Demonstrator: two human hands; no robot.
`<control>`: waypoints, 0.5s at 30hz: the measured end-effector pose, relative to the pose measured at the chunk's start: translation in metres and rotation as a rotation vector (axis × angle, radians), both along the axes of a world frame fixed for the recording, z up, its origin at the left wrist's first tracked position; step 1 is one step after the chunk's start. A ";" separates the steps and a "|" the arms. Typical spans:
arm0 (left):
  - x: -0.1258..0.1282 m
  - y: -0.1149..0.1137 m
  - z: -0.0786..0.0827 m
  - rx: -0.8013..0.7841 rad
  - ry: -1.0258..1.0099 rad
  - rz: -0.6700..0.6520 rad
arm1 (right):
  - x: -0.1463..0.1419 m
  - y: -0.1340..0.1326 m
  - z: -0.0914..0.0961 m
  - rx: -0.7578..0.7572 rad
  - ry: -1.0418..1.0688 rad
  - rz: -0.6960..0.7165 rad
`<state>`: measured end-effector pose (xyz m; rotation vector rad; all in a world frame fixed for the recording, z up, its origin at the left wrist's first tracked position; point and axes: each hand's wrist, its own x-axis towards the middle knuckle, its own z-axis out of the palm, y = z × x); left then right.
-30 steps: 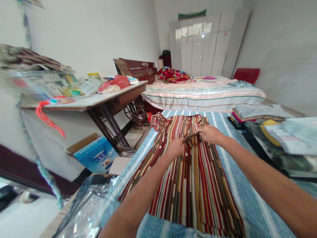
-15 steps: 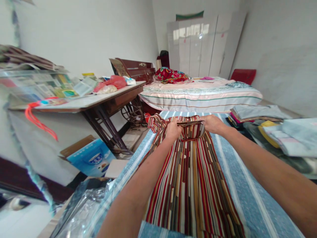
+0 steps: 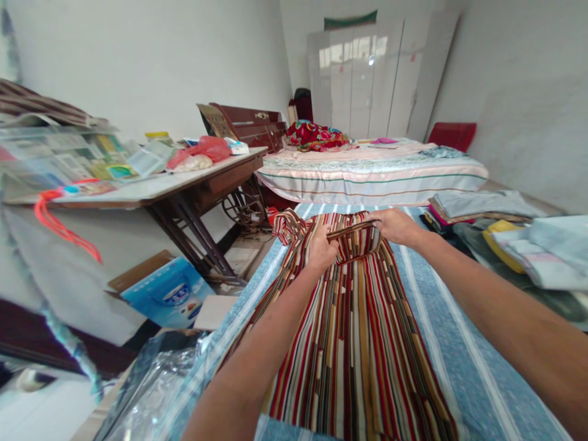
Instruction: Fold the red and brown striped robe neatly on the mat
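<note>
A striped garment in red, brown, cream and black lies lengthwise on a blue striped bedsheet. My left hand is closed on the garment's far edge at the left. My right hand pinches the same edge at the right. Between the two hands the edge is pulled taut and lifted a little off the sheet. A bunched part of the garment lies beyond my left hand.
Folded clothes are stacked at the right. A cluttered sewing table stands at the left, with a blue box and clear plastic below it. A second bed and white wardrobe stand behind.
Both hands moved away from me along the garment, from its middle to its far end, and stretched the gripped edge apart. Since half a second ago they have hardly moved.
</note>
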<state>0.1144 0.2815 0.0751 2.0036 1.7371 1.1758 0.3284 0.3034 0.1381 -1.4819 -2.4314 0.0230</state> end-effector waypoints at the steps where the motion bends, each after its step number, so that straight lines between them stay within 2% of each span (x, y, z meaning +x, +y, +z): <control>1: 0.000 -0.003 -0.006 -0.007 -0.014 -0.008 | 0.000 -0.002 -0.002 -0.009 -0.003 0.011; 4: -0.005 -0.018 -0.022 -0.006 0.016 -0.096 | 0.003 -0.018 -0.012 -0.061 -0.033 0.062; 7: -0.015 -0.038 -0.032 -0.062 0.176 -0.268 | 0.010 -0.044 -0.033 -0.145 -0.088 0.134; 12: -0.025 -0.068 -0.038 -0.167 0.497 -0.564 | 0.017 -0.085 -0.074 -0.260 -0.163 0.236; 15: -0.027 -0.075 -0.039 -0.177 0.517 -0.674 | 0.017 -0.097 -0.086 -0.303 -0.150 0.273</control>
